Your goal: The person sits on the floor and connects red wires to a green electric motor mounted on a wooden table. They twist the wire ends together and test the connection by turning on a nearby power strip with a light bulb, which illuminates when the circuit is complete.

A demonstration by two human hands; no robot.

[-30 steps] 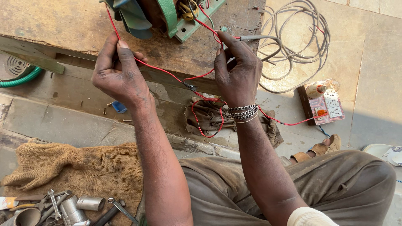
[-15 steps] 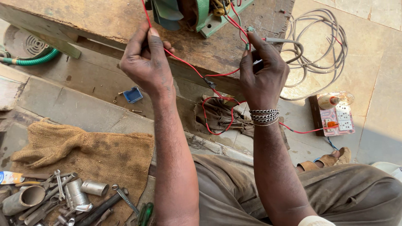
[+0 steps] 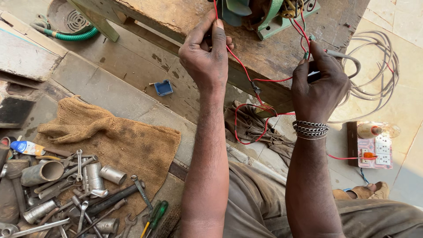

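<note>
My left hand (image 3: pixel 205 55) pinches a thin red wire (image 3: pixel 241 66) near the top centre, just below a green fan motor (image 3: pixel 264 13) that sits on a worn wooden bench (image 3: pixel 282 53). My right hand (image 3: pixel 318 83), with metal bracelets at the wrist, grips other red wire ends together with a grey cable (image 3: pixel 348 57) at the bench's right part. The red wire hangs in loops (image 3: pixel 249 125) between my forearms and runs right to a switch board (image 3: pixel 374 147) on the floor.
Burlap sacking (image 3: pixel 119 141) at lower left holds several spanners, sockets and pipe pieces (image 3: pixel 66 185), with screwdrivers (image 3: pixel 154 216) beside it. A small blue box (image 3: pixel 164 87), a green hose (image 3: pixel 70 34), a grey cable coil (image 3: pixel 379 66) and a rag (image 3: pixel 249 125) lie on the floor.
The view has shifted down and right, bringing the tools into sight. Both hands stay on the red wires, the left pinching higher near the motor.
</note>
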